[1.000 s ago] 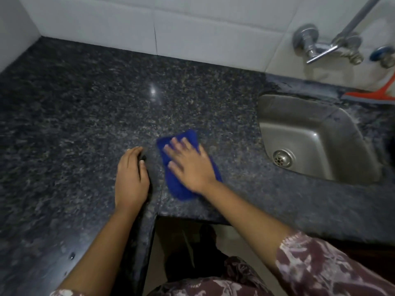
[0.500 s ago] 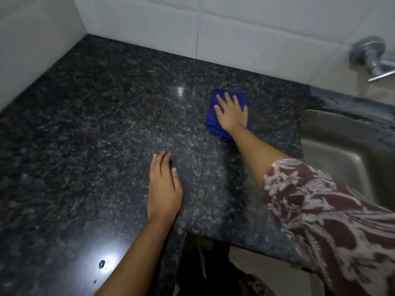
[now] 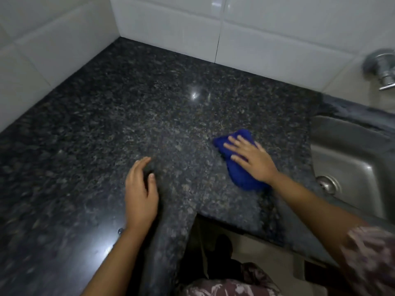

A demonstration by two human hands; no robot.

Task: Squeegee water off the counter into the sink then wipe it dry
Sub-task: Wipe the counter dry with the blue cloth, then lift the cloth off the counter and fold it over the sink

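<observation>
- The blue cloth (image 3: 242, 181) lies bunched on the dark speckled counter (image 3: 149, 107), at about 4 o'clock from the middle of the view, near the sink's left rim but not touching it.
- The right hand (image 3: 252, 159) lies flat on top of the cloth with its fingers straight and spread, pointing toward 10 o'clock. It presses on the fabric and curls around nothing. Cloth shows beyond the fingertips and below the wrist.
- The left hand (image 3: 140, 195) rests palm down on the bare counter at about 7 o'clock, well apart from the cloth. Its fingers are loosely extended and close together, and it holds nothing. Its outline is a little blurred.
- The steel sink (image 3: 350, 159) sits at 3 o'clock at the right edge, with its drain (image 3: 327, 184) visible low in the basin.
- A metal tap (image 3: 382, 69) is fixed to the wall at 2 o'clock.
- White wall tiles (image 3: 171, 24) meet in a corner at 11 o'clock.
- A patterned sleeve (image 3: 372, 259) covers the right arm at 5 o'clock.
</observation>
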